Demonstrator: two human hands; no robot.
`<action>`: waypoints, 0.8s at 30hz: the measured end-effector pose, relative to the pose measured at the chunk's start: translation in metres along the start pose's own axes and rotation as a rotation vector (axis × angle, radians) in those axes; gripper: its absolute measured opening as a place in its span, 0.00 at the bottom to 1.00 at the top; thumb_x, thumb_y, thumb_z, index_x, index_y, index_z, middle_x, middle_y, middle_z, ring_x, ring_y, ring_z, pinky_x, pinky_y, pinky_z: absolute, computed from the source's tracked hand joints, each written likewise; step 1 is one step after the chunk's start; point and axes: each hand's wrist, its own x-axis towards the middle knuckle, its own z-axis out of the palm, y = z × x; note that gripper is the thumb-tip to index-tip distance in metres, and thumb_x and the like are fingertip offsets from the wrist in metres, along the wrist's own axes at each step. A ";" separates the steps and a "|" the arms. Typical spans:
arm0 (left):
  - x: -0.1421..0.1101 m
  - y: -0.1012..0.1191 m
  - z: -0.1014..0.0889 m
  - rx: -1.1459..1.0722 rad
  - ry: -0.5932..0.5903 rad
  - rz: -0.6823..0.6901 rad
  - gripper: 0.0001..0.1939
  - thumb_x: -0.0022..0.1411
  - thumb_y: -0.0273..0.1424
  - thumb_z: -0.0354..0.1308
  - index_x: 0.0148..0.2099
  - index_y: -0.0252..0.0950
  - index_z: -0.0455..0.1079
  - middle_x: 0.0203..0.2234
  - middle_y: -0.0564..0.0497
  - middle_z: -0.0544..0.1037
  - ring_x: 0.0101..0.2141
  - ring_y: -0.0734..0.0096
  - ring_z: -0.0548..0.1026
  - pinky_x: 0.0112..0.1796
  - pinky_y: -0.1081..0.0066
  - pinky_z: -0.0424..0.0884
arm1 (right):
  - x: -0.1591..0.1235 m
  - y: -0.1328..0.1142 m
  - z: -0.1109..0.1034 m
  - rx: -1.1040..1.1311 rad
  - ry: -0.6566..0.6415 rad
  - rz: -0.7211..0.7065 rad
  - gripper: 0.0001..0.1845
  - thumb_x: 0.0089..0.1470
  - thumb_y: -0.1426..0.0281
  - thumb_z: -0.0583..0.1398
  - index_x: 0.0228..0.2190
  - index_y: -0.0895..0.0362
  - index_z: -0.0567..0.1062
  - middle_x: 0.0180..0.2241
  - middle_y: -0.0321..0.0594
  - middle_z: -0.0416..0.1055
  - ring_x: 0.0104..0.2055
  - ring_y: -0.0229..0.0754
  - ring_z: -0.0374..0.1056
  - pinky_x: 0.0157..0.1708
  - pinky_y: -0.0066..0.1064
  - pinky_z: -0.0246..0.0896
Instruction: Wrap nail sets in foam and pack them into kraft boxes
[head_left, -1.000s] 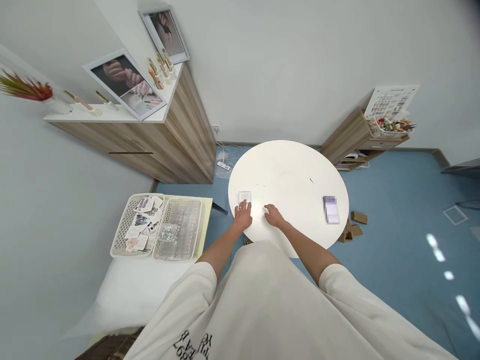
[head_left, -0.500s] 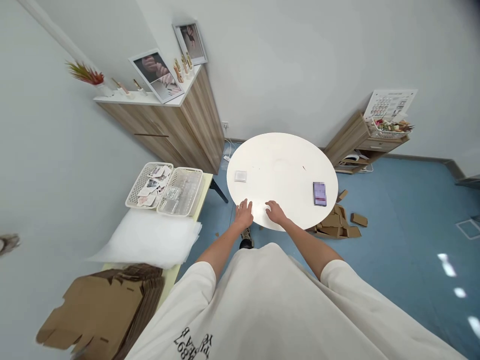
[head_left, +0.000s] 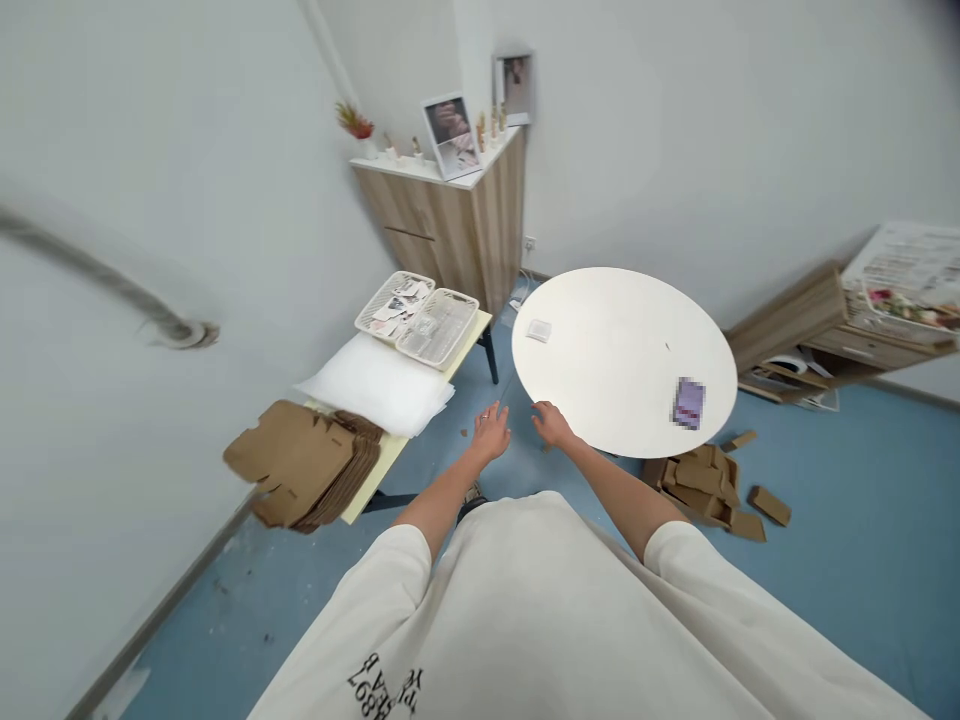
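Grey walls [head_left: 675,170] meet a blue floor [head_left: 847,500] around two desks; reading from the left hand [head_left: 491,432], 12 o'clock runs straight away from the body. Flattened cardboard [head_left: 289,455] lies at 9 o'clock on the pale yellow side desk [head_left: 386,460], white sheets [head_left: 375,385] at 10, and two white baskets at 11: the card basket [head_left: 375,303] with printed cards, the other basket [head_left: 463,331] with clear plastic inside. Over the floor gap between the desks, the left hand hangs palm down, fingers loosely spread, no object visible in it.

Next comes the small clear case [head_left: 538,331], flat near the 9 o'clock edge of the round desk [head_left: 615,330]. From the left hand it sits at 1 o'clock; from the right hand [head_left: 551,424], almost at 12. Its outline looks close to square, so I cannot tell a long axis. Right fingertips appear slightly nearer to it, though both hands are apart from it. Fingers gently bent and apart, the right hand shows nothing held and is just beside the desk's edge; contact there is unclear. Well beyond, at 3 o'clock, lies a purple-screened device [head_left: 688,403].
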 end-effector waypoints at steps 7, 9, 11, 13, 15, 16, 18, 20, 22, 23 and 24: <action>-0.077 -0.091 -0.016 -0.099 0.117 -0.156 0.31 0.69 0.34 0.48 0.72 0.38 0.51 0.71 0.39 0.52 0.67 0.48 0.56 0.62 0.51 0.56 | 0.035 -0.102 0.061 -0.047 -0.141 -0.233 0.23 0.63 0.70 0.54 0.58 0.57 0.71 0.59 0.50 0.68 0.61 0.52 0.63 0.60 0.42 0.59; -0.102 -0.122 -0.017 -0.125 0.132 -0.201 0.30 0.70 0.35 0.48 0.71 0.37 0.52 0.70 0.39 0.53 0.67 0.48 0.57 0.62 0.52 0.57 | 0.040 -0.140 0.085 -0.049 -0.170 -0.290 0.23 0.63 0.70 0.53 0.58 0.58 0.71 0.58 0.50 0.69 0.61 0.51 0.63 0.61 0.41 0.58; -0.129 -0.154 -0.017 -0.134 0.179 -0.241 0.28 0.70 0.34 0.49 0.70 0.37 0.54 0.69 0.39 0.56 0.66 0.50 0.58 0.62 0.53 0.57 | 0.042 -0.177 0.110 -0.052 -0.192 -0.336 0.23 0.63 0.70 0.53 0.58 0.58 0.71 0.58 0.50 0.69 0.61 0.50 0.63 0.61 0.41 0.58; -0.155 -0.186 -0.016 -0.136 0.243 -0.277 0.26 0.70 0.33 0.49 0.68 0.38 0.57 0.66 0.40 0.60 0.64 0.52 0.61 0.60 0.55 0.59 | 0.041 -0.212 0.134 -0.057 -0.212 -0.389 0.23 0.63 0.70 0.54 0.57 0.58 0.71 0.58 0.50 0.69 0.60 0.50 0.64 0.60 0.41 0.59; -0.179 -0.217 -0.017 -0.140 0.294 -0.312 0.23 0.71 0.33 0.49 0.65 0.39 0.59 0.63 0.41 0.64 0.61 0.55 0.64 0.59 0.57 0.61 | 0.040 -0.244 0.155 -0.064 -0.222 -0.450 0.23 0.62 0.71 0.54 0.57 0.57 0.72 0.57 0.49 0.69 0.59 0.50 0.65 0.59 0.41 0.59; -0.190 -0.233 -0.018 -0.141 0.309 -0.334 0.21 0.71 0.33 0.49 0.64 0.39 0.60 0.61 0.42 0.66 0.59 0.56 0.66 0.58 0.58 0.62 | 0.039 -0.259 0.165 -0.070 -0.221 -0.480 0.22 0.62 0.71 0.54 0.57 0.56 0.72 0.57 0.48 0.69 0.59 0.50 0.65 0.59 0.40 0.60; -0.210 -0.261 -0.022 -0.138 0.325 -0.384 0.20 0.71 0.33 0.49 0.63 0.39 0.61 0.57 0.42 0.68 0.57 0.56 0.67 0.56 0.59 0.63 | 0.037 -0.287 0.181 -0.093 -0.210 -0.527 0.22 0.62 0.72 0.54 0.56 0.55 0.73 0.57 0.47 0.69 0.59 0.50 0.65 0.58 0.41 0.60; -0.226 -0.286 -0.027 -0.124 0.330 -0.447 0.19 0.72 0.35 0.49 0.62 0.39 0.62 0.55 0.41 0.69 0.56 0.55 0.68 0.56 0.59 0.63 | 0.037 -0.312 0.194 -0.133 -0.195 -0.568 0.21 0.62 0.71 0.54 0.56 0.53 0.73 0.58 0.46 0.68 0.58 0.51 0.64 0.57 0.42 0.60; -0.238 -0.306 -0.029 -0.114 0.317 -0.500 0.18 0.72 0.37 0.50 0.61 0.38 0.63 0.56 0.40 0.69 0.56 0.54 0.68 0.55 0.59 0.62 | 0.037 -0.335 0.204 -0.176 -0.191 -0.611 0.20 0.63 0.70 0.54 0.55 0.52 0.74 0.59 0.45 0.68 0.58 0.52 0.63 0.55 0.44 0.60; -0.243 -0.315 -0.030 -0.114 0.303 -0.518 0.19 0.71 0.37 0.51 0.60 0.38 0.63 0.56 0.40 0.68 0.56 0.53 0.68 0.55 0.58 0.62 | 0.038 -0.345 0.208 -0.196 -0.197 -0.634 0.20 0.63 0.70 0.55 0.55 0.52 0.74 0.59 0.45 0.67 0.58 0.53 0.63 0.55 0.45 0.59; -0.248 -0.323 -0.030 -0.117 0.284 -0.533 0.19 0.71 0.38 0.51 0.60 0.38 0.63 0.57 0.40 0.68 0.57 0.53 0.67 0.56 0.58 0.62 | 0.038 -0.354 0.211 -0.215 -0.209 -0.658 0.21 0.63 0.70 0.55 0.56 0.52 0.73 0.59 0.45 0.67 0.58 0.53 0.62 0.54 0.45 0.59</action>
